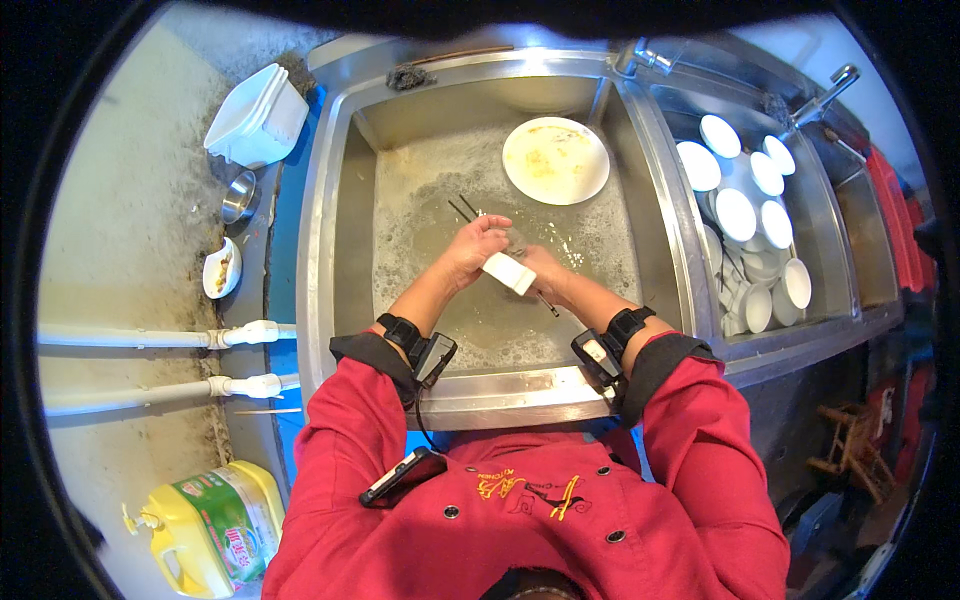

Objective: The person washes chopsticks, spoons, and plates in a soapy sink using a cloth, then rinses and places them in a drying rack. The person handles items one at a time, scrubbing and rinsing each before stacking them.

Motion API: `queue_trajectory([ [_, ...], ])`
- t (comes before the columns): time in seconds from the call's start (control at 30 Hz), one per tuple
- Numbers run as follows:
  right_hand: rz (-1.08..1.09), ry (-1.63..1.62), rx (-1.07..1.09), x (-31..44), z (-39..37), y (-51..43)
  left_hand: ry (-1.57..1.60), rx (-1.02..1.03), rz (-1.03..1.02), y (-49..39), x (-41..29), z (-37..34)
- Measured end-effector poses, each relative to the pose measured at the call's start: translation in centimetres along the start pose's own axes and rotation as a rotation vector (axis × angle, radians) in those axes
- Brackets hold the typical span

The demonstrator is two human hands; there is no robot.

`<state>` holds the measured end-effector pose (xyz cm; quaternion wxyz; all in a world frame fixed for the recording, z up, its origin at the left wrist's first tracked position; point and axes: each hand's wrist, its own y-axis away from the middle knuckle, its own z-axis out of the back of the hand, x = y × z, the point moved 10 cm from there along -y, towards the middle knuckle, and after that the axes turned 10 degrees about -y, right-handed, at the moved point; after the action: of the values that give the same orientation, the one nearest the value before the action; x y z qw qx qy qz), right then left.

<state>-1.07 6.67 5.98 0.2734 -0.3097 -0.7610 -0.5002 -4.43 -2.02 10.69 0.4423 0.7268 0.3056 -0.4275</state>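
Note:
Over the soapy water of the left sink basin [405,300], my hands are close together. My left hand [474,251] curls around one end of a small white block-shaped item [509,274], perhaps a dish or a sponge. My right hand [546,270] is against its other side, with its fingers partly hidden, so its grip is unclear. Dark chopsticks [463,208] stick out past my left fingers, and a stick end shows below my right hand. Something greyish and blurred lies between the hands. Beyond them, a white oval plate [556,160] with yellowish residue rests in the basin.
White bowls and dishes [736,214] fill the right basin, below a faucet [825,96]. A dark scrubber [409,76] sits on the back rim. On the left are white plastic tubs [259,120], a metal bowl [239,198], a white bowl with scraps [222,268] and a yellow detergent jug [214,525].

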Motion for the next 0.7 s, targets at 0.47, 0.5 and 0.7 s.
queue_trajectory([
  [0.47, -0.013, -0.020, -0.046, 1.4, 0.7, 0.1, -0.311, -0.408, -0.105, 0.0, -2.0, 6.1],
  [0.5, 0.005, -0.027, -0.048, 1.8, 0.7, 0.2, -0.256, -0.325, 0.005, -0.1, -0.9, 5.6],
  [0.7, 0.144, 0.087, 0.078, 3.0, -1.0, 0.9, -0.133, 0.010, 0.311, 0.6, 3.8, 1.0],
])
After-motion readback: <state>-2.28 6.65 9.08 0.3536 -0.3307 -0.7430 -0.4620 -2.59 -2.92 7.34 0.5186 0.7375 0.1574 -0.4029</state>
